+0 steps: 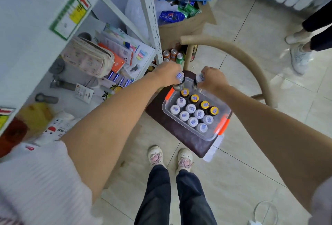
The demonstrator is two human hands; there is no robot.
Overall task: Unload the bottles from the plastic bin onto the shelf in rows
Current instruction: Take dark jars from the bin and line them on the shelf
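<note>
We've got a bottle in each fist: left hand (168,73) wrapped round a white-capped bottle (179,79), right hand (213,79) gripping another (199,79), both raised over the far end of the plastic bin (213,135). Arms reach forward and down. Just below the hands, the remaining bottles (193,111) stand capped. They look rigid, probably slick, so grasp the neck under the cap. The shelf (86,45) lies to our left.

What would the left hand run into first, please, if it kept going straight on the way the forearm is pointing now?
Probably the drink cans just beyond the left hand, beside the shelf upright. Depth is unclear, so the hand and its white-capped bottle might pass above them.
</note>
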